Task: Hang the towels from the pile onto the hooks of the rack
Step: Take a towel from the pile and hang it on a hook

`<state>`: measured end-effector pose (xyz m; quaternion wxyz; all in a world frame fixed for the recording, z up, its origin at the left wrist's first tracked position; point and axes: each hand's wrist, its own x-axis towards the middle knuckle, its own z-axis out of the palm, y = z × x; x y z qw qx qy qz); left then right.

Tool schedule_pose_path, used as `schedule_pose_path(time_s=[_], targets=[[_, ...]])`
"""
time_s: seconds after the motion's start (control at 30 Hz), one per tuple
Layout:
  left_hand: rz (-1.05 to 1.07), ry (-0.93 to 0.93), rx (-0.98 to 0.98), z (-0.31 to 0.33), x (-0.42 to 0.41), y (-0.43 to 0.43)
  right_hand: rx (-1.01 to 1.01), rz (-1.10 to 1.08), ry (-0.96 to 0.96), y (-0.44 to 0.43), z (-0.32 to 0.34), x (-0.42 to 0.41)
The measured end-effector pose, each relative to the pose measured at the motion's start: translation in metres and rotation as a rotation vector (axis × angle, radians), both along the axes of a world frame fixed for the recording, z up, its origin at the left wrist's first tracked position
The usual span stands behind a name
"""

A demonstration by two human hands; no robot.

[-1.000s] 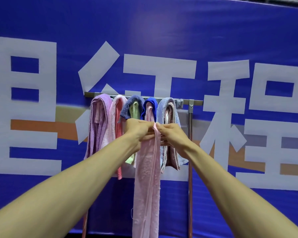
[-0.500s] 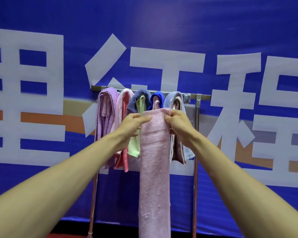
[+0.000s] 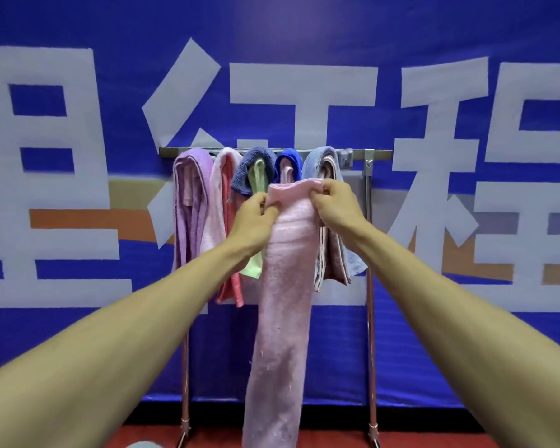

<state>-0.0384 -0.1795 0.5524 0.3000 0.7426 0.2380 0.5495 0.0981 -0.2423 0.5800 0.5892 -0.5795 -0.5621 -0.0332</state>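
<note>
Left hand [image 3: 256, 211] and right hand [image 3: 335, 205] are pinching the pink towel's [image 3: 285, 286] top corners; five hooks on the rack [image 3: 377, 154] are already carrying towels, this one not yet hung.

One view: head-worn, wide-angle. Faced forward, roughly level, square to a blue banner [image 3: 78, 33]. Rack [image 3: 379, 154] is centred and near, within reach; its feet and a strip of red floor [image 3: 434, 441] are caught at bottom. Pink towel [image 3: 282, 302], gripped by left hand [image 3: 256, 212] and right hand [image 3: 336, 202], is cropped below.
</note>
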Motion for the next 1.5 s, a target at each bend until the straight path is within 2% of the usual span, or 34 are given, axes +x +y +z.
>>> schedule_pose_path(time_s=[0.23,0.33,0.43,0.57,0.77,0.83,0.97,1.07,1.13,1.3,1.5], targets=[[-0.05,-0.018,-0.059,0.007,0.015,-0.003,-0.073,0.121,0.247,0.013,-0.031,0.012],[-0.044,-0.096,-0.139,0.012,0.019,0.001,-0.152,0.263,0.345,-0.002,-0.04,0.008],[-0.043,-0.22,-0.24,0.02,0.02,0.006,-0.282,0.444,0.378,-0.009,-0.057,0.01],[-0.058,-0.417,-0.409,0.033,0.019,0.009,-0.515,0.51,0.279,-0.016,-0.085,0.016],[-0.039,-0.544,-0.608,0.019,0.01,0.01,-0.498,0.557,0.36,-0.029,-0.094,0.017],[-0.045,-0.504,-0.652,0.002,0.005,0.006,-0.437,0.544,0.442,-0.035,-0.084,0.014],[-0.237,-0.277,-0.71,-0.058,-0.006,-0.031,-0.27,0.393,0.573,-0.042,-0.06,0.005],[-0.367,-0.231,-0.766,-0.101,-0.012,-0.045,-0.287,0.358,0.673,-0.04,-0.048,-0.001],[-0.376,-0.249,-0.733,-0.117,-0.016,-0.047,-0.307,0.384,0.777,-0.039,-0.046,-0.005],[-0.226,0.009,-0.464,-0.142,-0.028,-0.053,-0.285,0.464,1.134,-0.039,-0.055,-0.004],[-0.247,-0.07,-0.445,-0.103,-0.016,-0.056,-0.27,0.455,1.083,-0.047,-0.061,0.016]])
